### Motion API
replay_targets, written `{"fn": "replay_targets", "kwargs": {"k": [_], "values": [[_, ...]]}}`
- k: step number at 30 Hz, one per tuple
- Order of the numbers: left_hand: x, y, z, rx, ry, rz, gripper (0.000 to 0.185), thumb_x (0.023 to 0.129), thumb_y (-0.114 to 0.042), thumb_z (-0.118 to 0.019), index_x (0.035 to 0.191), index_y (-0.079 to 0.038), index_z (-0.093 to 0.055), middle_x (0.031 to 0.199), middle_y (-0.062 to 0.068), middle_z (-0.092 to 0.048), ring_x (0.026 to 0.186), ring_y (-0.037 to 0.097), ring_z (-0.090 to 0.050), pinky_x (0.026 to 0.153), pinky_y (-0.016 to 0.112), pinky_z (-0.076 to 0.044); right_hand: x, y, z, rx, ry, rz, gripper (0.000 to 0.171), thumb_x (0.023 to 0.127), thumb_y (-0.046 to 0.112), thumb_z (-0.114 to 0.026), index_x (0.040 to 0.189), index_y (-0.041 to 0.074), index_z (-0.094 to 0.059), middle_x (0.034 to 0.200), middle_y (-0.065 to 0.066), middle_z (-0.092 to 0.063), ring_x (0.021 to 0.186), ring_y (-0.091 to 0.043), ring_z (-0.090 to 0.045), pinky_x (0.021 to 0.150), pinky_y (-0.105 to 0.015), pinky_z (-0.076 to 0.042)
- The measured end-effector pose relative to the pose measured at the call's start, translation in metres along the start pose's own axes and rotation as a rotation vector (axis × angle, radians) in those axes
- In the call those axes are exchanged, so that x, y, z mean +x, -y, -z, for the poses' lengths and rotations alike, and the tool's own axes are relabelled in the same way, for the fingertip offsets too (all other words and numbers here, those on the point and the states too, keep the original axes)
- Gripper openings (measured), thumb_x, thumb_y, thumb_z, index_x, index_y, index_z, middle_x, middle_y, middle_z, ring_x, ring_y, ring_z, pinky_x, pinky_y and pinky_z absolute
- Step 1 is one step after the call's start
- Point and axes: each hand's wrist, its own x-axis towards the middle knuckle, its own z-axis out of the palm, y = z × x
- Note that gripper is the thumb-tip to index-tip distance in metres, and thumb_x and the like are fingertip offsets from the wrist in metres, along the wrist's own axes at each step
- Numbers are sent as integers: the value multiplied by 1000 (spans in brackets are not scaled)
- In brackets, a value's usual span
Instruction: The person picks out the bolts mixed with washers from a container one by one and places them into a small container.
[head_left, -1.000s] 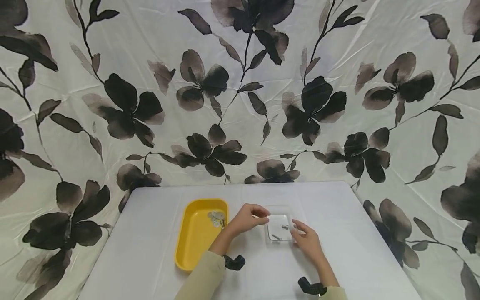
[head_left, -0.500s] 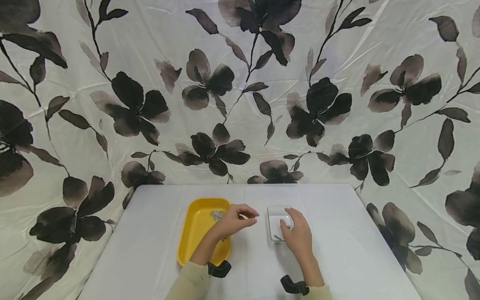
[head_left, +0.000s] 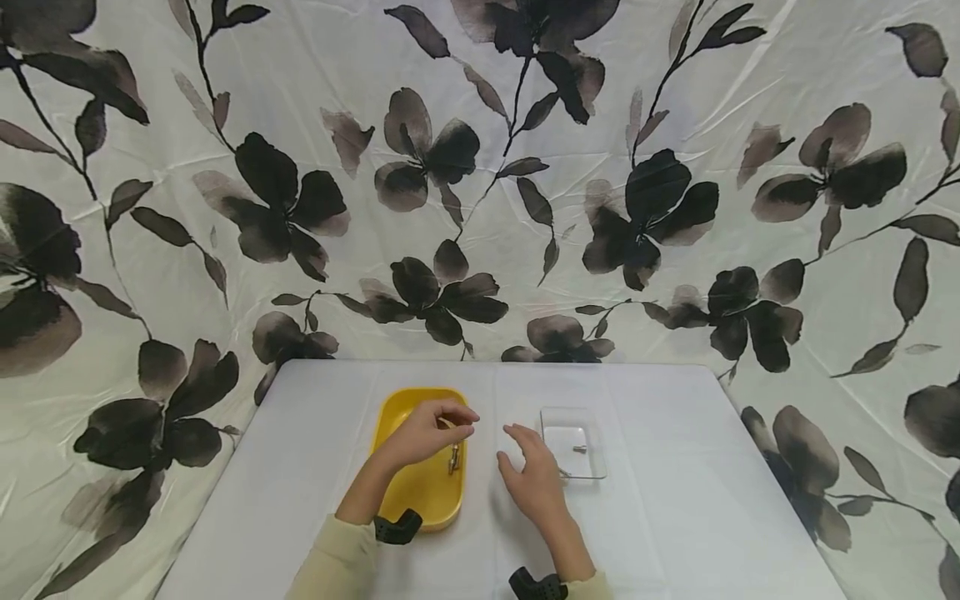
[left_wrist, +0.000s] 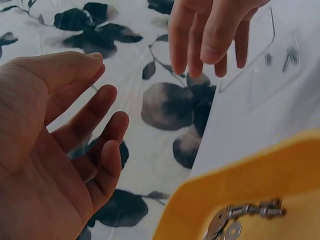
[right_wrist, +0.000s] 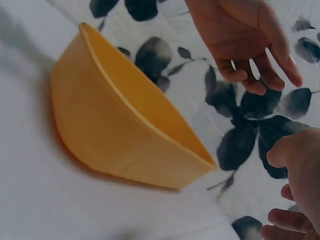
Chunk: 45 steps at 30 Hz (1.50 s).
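Observation:
My left hand (head_left: pixel 422 435) hovers above the yellow tray (head_left: pixel 420 504), its fingers loosely bent and nothing visible between them. Inside the tray lie bolts (left_wrist: pixel 260 210) and flat round washers (left_wrist: pixel 233 231), partly hidden by that hand in the head view. Between the tray and a clear plastic box (head_left: pixel 597 473) floats my right hand (head_left: pixel 538 483), thumb and fingers apart and holding nothing. Small metal bolts (head_left: pixel 579 450) lie in the clear box. In the right wrist view the tray's outer wall (right_wrist: pixel 115 130) stands beside both hands, hiding its contents.
A white-covered table (head_left: pixel 660 517) carries the tray on the left and the box on the right. Behind it hangs a floral cloth (head_left: pixel 540 208). Each wrist wears a black camera mount (head_left: pixel 399 527).
Both hands have moved left. The left has gone from the clear box's edge to over the tray; the right has withdrawn from the box toward the tray. The view has shifted slightly.

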Motion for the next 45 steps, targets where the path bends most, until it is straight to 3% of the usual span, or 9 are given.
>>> {"fn": "replay_targets", "kwargs": {"k": [5,11,18,29,36,41,45], "values": [[1,12,15,27,-17,24,19,92,-18,-69,109,-11,-72,101,4,-69,91,18,-61,77,33,-51,-4,6,-16,89,110,-88,41,89,15,-70,128,13,-60,129,-4,-58,119,-21,-55,85,-35,-52],[5,23,27,113,-16,64,18,91,-17,-69,108,-11,-73,98,-2,-69,89,17,-60,79,34,-50,-13,13,-31,194,183,-146,43,92,17,-66,133,10,-57,131,-7,-58,114,-32,-57,82,-41,-53],[16,42,33,153,-3,94,17,90,-15,-70,106,-9,-74,100,1,-69,87,18,-61,75,33,-51,-22,20,-45,197,243,-214,51,92,21,-65,139,11,-52,133,-10,-56,109,-33,-60,83,-42,-53],[35,101,24,216,41,20,17,88,-12,-72,103,-4,-74,93,1,-70,80,16,-63,75,32,-53,-33,19,-65,298,247,-273,56,90,21,-66,142,8,-49,136,-12,-54,110,-30,-60,90,-44,-50],[35,120,15,222,57,66,14,85,-6,-74,99,-6,-76,93,4,-72,80,16,-63,74,33,-52,-37,19,-74,449,277,-295,61,88,18,-69,143,6,-46,141,-15,-49,108,-32,-63,87,-37,-51],[38,133,8,267,75,78,14,83,-6,-75,96,-11,-75,91,-2,-71,81,13,-62,74,32,-51,-39,18,-75,485,286,-329,62,87,15,-69,145,9,-45,143,-15,-48,104,-33,-64,74,-26,-53],[43,138,4,300,101,96,17,82,-4,-74,96,-14,-75,92,-5,-70,86,13,-62,80,35,-51,-39,17,-74,499,284,-329,62,88,13,-68,145,9,-45,143,-17,-47,104,-33,-64,73,-24,-53]]}}
